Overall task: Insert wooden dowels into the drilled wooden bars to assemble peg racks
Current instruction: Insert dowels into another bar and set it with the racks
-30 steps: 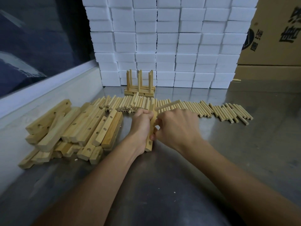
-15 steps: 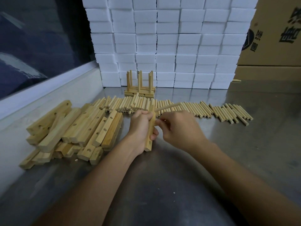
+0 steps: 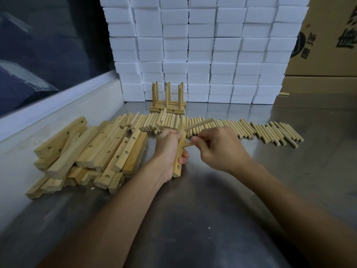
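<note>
On your steel tabletop point(image 3: 251, 190), a wall of white foam blocks point(image 3: 202, 49) stands behind the row of loose dowels point(image 3: 222, 126), with a cardboard box point(image 3: 328, 35) printed in black characters too cropped to read to the right of that wall, a heap of drilled wooden bars point(image 3: 92, 149) left of the row and finished peg racks point(image 3: 167, 101) just behind it. In front of the row, your left hand point(image 3: 169, 149) has its fingers wrapped around a drilled bar point(image 3: 180, 151) held nearly upright, one dowel point(image 3: 200, 123) already jutting from its upper end. Your right hand point(image 3: 218, 149) pinches a second dowel point(image 3: 187, 145) whose tip meets the bar's middle.
</note>
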